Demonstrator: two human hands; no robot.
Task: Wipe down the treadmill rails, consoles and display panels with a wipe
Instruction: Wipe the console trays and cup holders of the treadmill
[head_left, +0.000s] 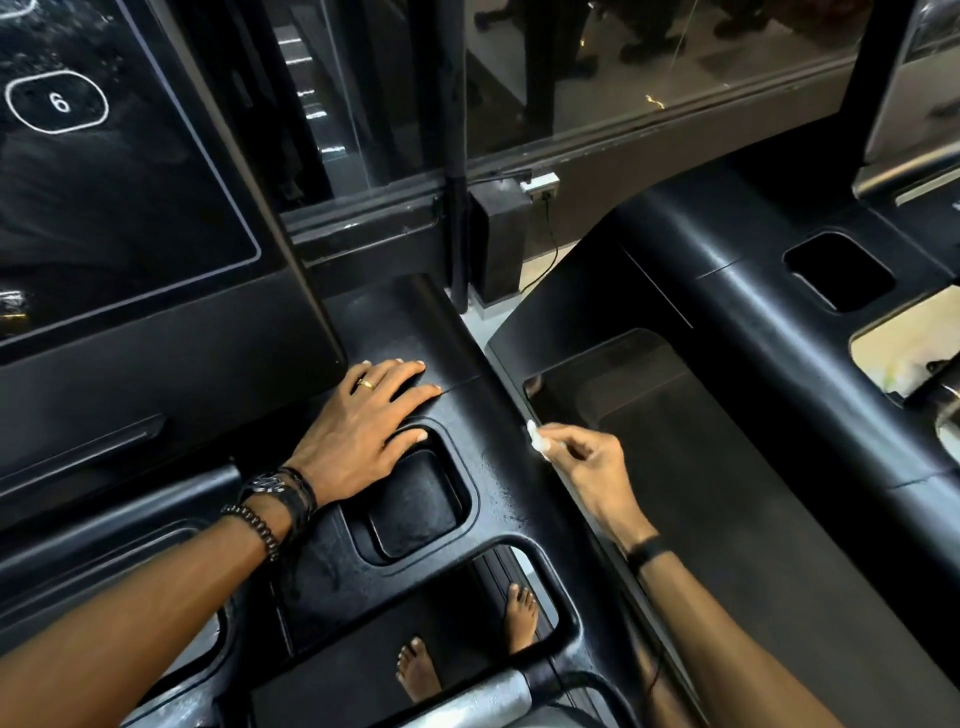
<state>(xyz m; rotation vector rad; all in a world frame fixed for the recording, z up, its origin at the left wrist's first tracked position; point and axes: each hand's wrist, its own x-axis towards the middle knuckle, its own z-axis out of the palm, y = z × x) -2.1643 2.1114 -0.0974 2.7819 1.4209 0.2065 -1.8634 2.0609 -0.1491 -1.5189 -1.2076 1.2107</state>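
The left hand (366, 423) is laid flat, fingers straight and spread, on the black treadmill console (483, 499) just at 11 o'clock of the recessed cup tray (415, 506); it holds nothing and appears to be placed there as a brace, so that the body is steadied while the other arm reaches across. A small crumpled white wipe (537, 442) is pinched between the thumb and fingertips of the right hand (592, 467), and it is held against the console's right-hand edge, at roughly 3 o'clock of the tray, where a narrow gap separates this machine from the neighbouring treadmill console (727, 441). The wipe is bunched small, probably so that the thin edge and seam can be followed with the fingertips. The surface around the tray looks faintly wet and speckled, which suggests it has been gone over. The display panel (119, 171), marked with a 6, stands at 10 o'clock of the left hand and shows smears; whether it has been wiped cannot be told. Bare feet are seen on the belt (467, 639) below, at 6 o'clock.
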